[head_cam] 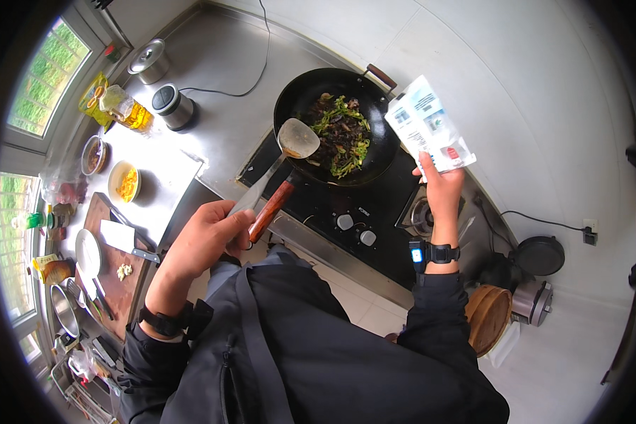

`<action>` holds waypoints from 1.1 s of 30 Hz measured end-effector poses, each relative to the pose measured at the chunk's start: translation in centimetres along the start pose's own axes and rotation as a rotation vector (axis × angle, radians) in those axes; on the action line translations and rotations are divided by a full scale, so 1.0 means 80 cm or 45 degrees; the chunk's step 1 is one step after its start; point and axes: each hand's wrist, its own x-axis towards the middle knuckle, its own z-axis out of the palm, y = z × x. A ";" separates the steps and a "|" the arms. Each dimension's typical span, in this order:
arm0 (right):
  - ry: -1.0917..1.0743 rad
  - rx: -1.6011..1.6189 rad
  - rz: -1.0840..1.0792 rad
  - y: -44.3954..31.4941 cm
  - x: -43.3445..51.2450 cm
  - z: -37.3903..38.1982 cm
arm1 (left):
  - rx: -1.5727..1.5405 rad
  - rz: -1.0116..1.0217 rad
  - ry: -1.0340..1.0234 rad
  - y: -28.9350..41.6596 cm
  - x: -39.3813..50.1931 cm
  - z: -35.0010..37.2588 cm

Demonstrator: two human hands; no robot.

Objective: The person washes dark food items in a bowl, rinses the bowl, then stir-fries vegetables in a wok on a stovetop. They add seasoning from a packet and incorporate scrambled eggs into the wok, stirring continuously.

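Observation:
A black wok (384, 140) stands on the gas stove, holding green vegetable strips and dark pieces of food (344, 135). My left hand (212, 236) grips the handle of a metal spatula (298, 139), whose blade is over the wok's near left side. The wok's wooden handle (271, 211) lies right beside that hand; whether the fingers also touch it, I cannot tell. In my right hand (441, 185) is a white and blue printed plastic packet (426, 124), raised beside the wok's right rim. The packet's opening cannot be made out.
Left of the stove are a bowl of yellow food (125, 182), an oil bottle (132, 114) and an electric grinder base (174, 107). A cleaver (119, 236) and chopped garlic (124, 272) lie on a wooden board (122, 307). Bamboo steamers (488, 318) stand at right.

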 end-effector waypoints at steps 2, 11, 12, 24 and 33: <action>-0.016 -0.070 0.004 0.002 -0.007 -0.008 | 0.002 0.018 -0.001 0.002 0.001 0.001; 0.063 -0.011 0.048 0.004 -0.017 -0.028 | 0.033 0.000 -0.016 0.005 0.002 0.006; 0.075 0.004 0.056 0.004 -0.017 -0.028 | 0.036 0.004 -0.014 0.004 0.003 0.006; 0.091 0.021 0.016 0.009 -0.009 -0.040 | -0.017 0.028 0.024 0.002 -0.004 0.004; 0.136 0.110 0.008 0.002 0.017 -0.013 | 0.007 0.003 0.036 0.006 -0.001 0.006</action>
